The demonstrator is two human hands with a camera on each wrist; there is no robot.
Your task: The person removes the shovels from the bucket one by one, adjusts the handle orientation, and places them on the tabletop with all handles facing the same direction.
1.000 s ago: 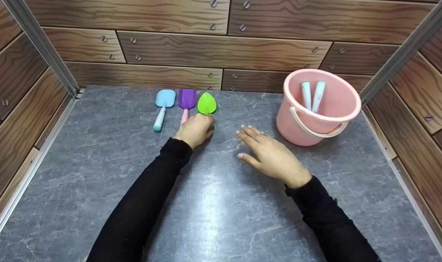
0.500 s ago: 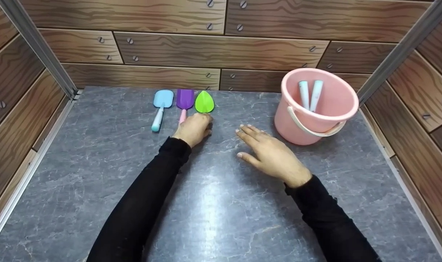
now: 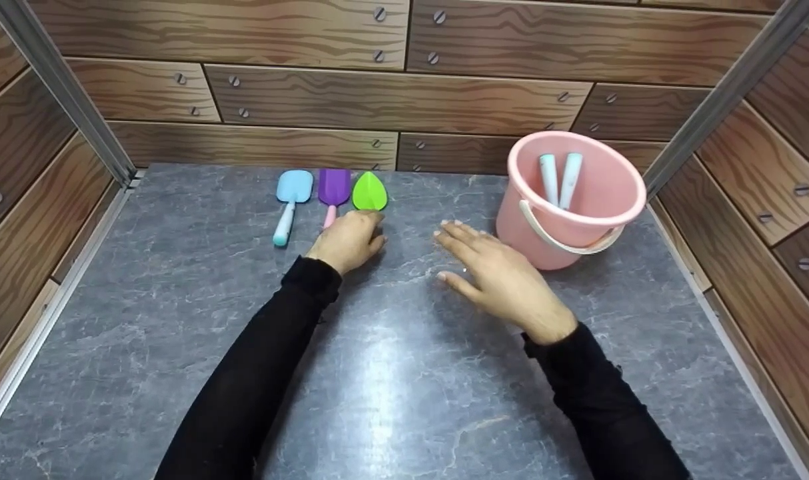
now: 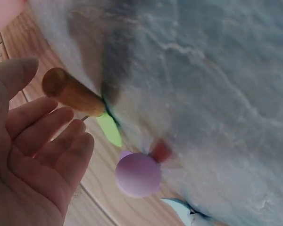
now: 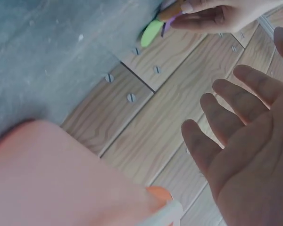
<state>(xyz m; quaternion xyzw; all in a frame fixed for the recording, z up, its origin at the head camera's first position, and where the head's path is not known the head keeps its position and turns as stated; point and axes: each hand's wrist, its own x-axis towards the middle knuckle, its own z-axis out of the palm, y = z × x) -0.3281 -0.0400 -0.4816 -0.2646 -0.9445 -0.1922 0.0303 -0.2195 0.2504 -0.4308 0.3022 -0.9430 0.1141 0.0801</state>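
My left hand (image 3: pixel 348 241) is at a small green trowel (image 3: pixel 370 192), whose blade points to the back wall. In the left wrist view its brown handle (image 4: pixel 75 94) lies just beyond the fingertips, with the thumb apart and the fingers loosely bent; contact is unclear. Left of it lies a purple shovel (image 3: pixel 334 187) with a pink handle, partly behind the hand. A light blue shovel (image 3: pixel 294 187) lies farther left. My right hand (image 3: pixel 508 280) is held with its fingers straight, holding nothing, in front of a pink bucket (image 3: pixel 544 240).
Two pale blue handles (image 3: pixel 570 180) stick up inside the bucket, and its white carrying handle (image 3: pixel 564 243) hangs down the front. Wood-patterned walls (image 3: pixel 311 97) close off the back and both sides of the grey marbled table (image 3: pixel 178 300).
The camera view has shifted slightly. Both hands stay in nearly the same places, and the shovels and bucket have not moved.
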